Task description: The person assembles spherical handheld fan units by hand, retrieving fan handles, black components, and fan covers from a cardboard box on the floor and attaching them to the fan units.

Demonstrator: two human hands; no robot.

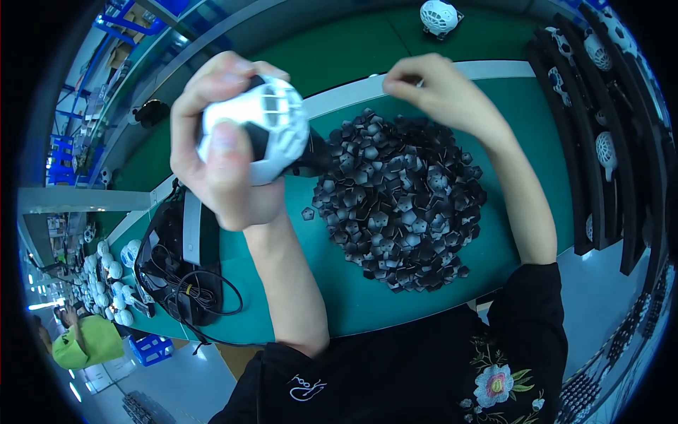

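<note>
Your left hand [220,178] wraps a white-and-black ball [267,136]; your half-curled right hand [450,90], contents unclear, has black pieces [409,205] at six o'clock.

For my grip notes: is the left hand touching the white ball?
Touching: in the head view, the left hand curls around the white ball, thumb on it.

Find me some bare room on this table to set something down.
Bare green tabletop shows between the right forearm and the black rack, and nearer the body between the pile of black pentagon pieces and the black shirt. It's crowded mid-table, under that pile, and at left around the coiled cable.
</note>
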